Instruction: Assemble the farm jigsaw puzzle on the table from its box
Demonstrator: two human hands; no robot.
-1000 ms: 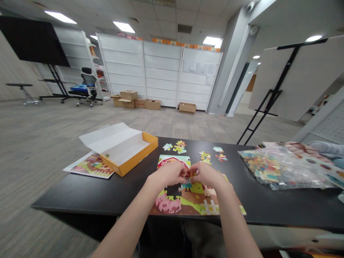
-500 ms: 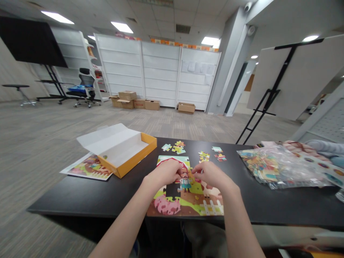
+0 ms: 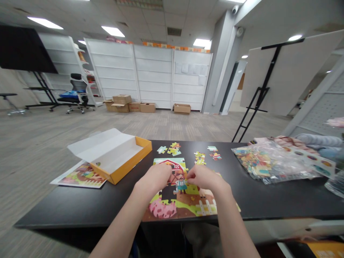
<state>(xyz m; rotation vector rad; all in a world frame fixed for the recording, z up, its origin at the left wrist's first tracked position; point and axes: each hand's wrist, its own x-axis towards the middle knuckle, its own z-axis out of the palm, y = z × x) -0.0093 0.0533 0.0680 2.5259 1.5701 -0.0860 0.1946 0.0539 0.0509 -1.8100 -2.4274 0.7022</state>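
Observation:
A partly assembled jigsaw puzzle (image 3: 185,204) of a farm scene lies at the front of the black table. It shows a red barn, a farmer figure, a white fence and a pink bush, with a dark gap left of the farmer. My left hand (image 3: 159,176) rests over the puzzle's left side with curled fingers, the tips at the barn. Just right of the farmer, my right hand (image 3: 205,178) has its fingers pinched together low over the puzzle. Whatever either hand grips is hidden. Loose puzzle pieces (image 3: 200,157) lie beyond the hands, with more pieces (image 3: 174,148) behind the barn.
An open orange box (image 3: 129,168) with a white inside stands to the left, overlapping a printed picture sheet (image 3: 83,175). On the right lies a clear plastic bag (image 3: 268,165) of colourful pieces, near rolled textiles (image 3: 319,139). The black table's (image 3: 80,208) front edge runs close below.
My left hand has drawn slightly left, away from the farmer, uncovering more of the barn. My right hand stays beside the farmer, its fingers closer together. The camera view has shifted a little.

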